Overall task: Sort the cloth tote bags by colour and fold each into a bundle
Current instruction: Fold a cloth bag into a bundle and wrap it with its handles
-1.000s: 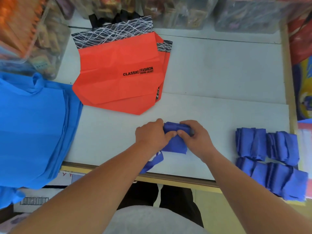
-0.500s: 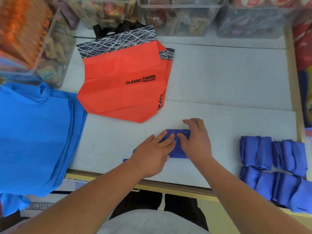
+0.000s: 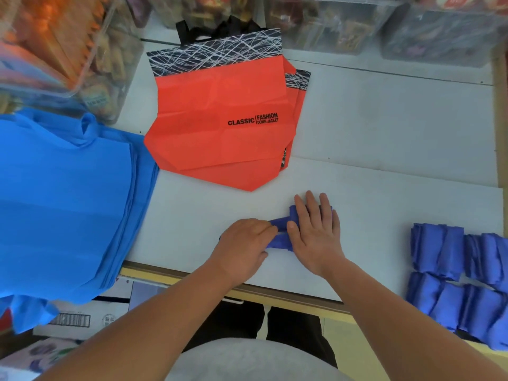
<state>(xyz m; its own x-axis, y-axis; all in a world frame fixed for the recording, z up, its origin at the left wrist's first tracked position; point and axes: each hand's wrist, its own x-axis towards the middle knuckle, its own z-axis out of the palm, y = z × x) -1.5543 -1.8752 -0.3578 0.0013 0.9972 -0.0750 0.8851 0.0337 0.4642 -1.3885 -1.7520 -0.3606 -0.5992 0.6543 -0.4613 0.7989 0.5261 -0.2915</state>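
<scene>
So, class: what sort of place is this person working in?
Probably a small shop's counter or stockroom: clear plastic bins of packaged goods, a stack of flat bright blue cloth tote bags, and folded dark blue cloth bundles.

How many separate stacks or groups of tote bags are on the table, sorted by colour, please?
light blue flat stack: 1
orange-red flat stack: 1
dark blue group of folded bundles: 1
dark blue bag in mid-fold: 1
Total: 4
</scene>
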